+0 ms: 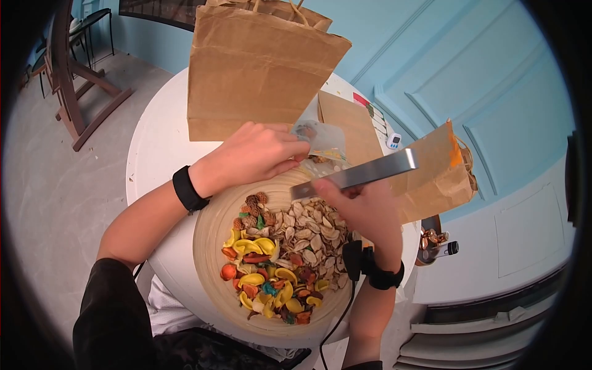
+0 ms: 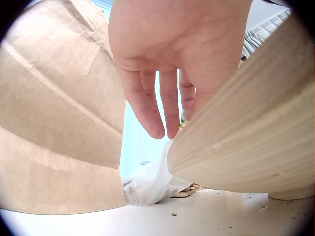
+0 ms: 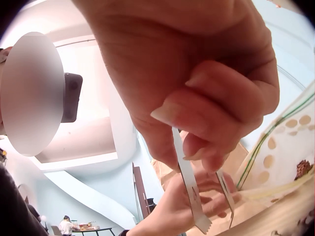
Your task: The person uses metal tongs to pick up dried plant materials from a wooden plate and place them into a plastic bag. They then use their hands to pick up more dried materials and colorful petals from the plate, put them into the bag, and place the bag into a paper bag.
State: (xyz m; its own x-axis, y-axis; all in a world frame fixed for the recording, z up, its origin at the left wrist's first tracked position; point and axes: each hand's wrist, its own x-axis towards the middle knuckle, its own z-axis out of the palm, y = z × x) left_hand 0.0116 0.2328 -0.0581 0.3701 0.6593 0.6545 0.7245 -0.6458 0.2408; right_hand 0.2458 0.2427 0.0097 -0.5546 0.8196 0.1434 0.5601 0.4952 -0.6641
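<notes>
My right hand (image 1: 373,213) grips metal tongs (image 1: 354,176), held over the far right of a round wooden bowl (image 1: 206,265). In the right wrist view the toothed tips of the tongs (image 3: 199,219) stand apart with nothing between them. Beyond the bowl's far rim, my left hand (image 1: 262,154) pinches the edge of a clear plastic bag (image 1: 327,139) with its fingertips. Dark brown pieces (image 3: 303,169) show in the bag, which has a green-lined, dotted print. Inside the bowl lie pale dried husks (image 1: 311,234), yellow curled petals (image 1: 250,246) and small brown cones (image 1: 253,206).
A large brown paper bag (image 1: 259,74) stands behind my left hand on the white round table (image 1: 154,135). Another paper bag (image 1: 431,176) lies at the right. Near it are a small white timer (image 1: 393,141) and, lower, a dark-capped bottle (image 1: 445,249).
</notes>
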